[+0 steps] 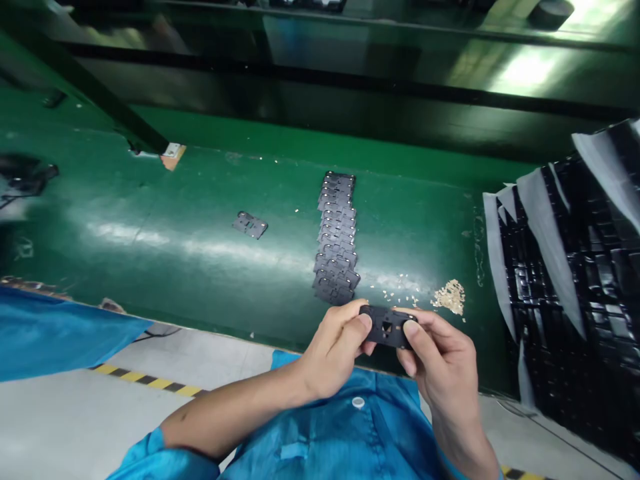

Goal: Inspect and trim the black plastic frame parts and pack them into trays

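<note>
Between my two hands, just above the table's near edge, is a flat black plastic plate (387, 327) with cut-outs in its middle. My left hand (345, 333) pinches its left end, thumb on top. At the other end, my right hand (437, 343) grips it, with the thumb pressed near the right corner. Beyond the hands runs an overlapping row of similar black plates (337, 240) across the green table. To the right lies a small heap of tiny beige pieces (451, 297), with several strays scattered toward the held plate.
One single black plate (250, 225) lies left of the row on the green table (175, 200). Stacked black trays with whitish sheets (555, 267) stand at the right. A green post (145, 130) meets the table at back left. Another person's blue sleeve or garment (65, 333) shows at left.
</note>
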`<state>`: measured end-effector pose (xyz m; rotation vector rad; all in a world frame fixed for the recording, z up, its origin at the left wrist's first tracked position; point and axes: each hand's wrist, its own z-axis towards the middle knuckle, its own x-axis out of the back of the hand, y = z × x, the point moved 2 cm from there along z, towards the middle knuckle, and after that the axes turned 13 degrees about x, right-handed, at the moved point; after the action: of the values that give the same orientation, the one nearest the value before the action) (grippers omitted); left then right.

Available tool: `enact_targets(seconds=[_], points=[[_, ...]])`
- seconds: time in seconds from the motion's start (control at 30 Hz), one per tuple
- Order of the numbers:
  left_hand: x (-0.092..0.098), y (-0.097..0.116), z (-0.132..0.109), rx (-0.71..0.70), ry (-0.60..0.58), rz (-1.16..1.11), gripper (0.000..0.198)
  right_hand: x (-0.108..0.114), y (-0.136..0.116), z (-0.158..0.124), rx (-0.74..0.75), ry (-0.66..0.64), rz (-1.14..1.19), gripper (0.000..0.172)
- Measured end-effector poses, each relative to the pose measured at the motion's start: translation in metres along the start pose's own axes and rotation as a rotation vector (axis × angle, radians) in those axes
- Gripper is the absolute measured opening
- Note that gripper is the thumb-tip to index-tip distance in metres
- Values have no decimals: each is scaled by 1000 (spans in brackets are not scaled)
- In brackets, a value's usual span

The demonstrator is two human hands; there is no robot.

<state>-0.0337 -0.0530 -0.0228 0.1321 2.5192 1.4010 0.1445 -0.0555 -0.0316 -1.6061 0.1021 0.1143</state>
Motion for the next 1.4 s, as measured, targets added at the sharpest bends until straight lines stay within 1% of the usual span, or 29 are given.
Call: enact_targets(seconds=[0.13,0.27,0.4,0.57,0.63,0.73,0.87,0.93,1.07,1.13,1.17,1.23,1.3,1.33,1.4], points=[[13,0,-3,-34,90,53,31,-7,2,-2,-5,-36,-7,15],[27,-3,-7,-52,172,86,22,-19,-1,1,28,-68,-82,16],[42,-6,-15,-9,233,152,26,-32,-3,5,39,-144,-115,17],[56,-7,-21,29,225,249,28,-41,5,6,41,-204,-151,18],[64,-6,-20,37,235,343,28,-43,10,7,65,-241,-240,20],[78,-4,-19,68,272,540,28,-41,15,11,122,-287,-436,21],[93,1,-13,86,341,732,27,-39,17,17,177,-260,-569,21],[95,4,-9,81,363,809,27,-40,17,17,218,-254,-601,20],[91,8,-4,38,429,1030,25,-45,16,15,288,-256,-639,18],[95,9,-5,6,480,1100,24,-45,17,14,317,-241,-653,17],[100,11,-6,-7,514,1115,24,-45,17,14,328,-233,-657,17],[121,18,-7,-41,604,1128,23,-42,17,14,346,-221,-659,15],[151,29,-5,-104,715,1147,20,-40,16,14,360,-208,-652,15],[168,35,-2,-139,765,1169,21,-39,15,13,366,-203,-645,14],[203,46,7,-177,838,1237,37,-37,13,13,377,-194,-626,14]])
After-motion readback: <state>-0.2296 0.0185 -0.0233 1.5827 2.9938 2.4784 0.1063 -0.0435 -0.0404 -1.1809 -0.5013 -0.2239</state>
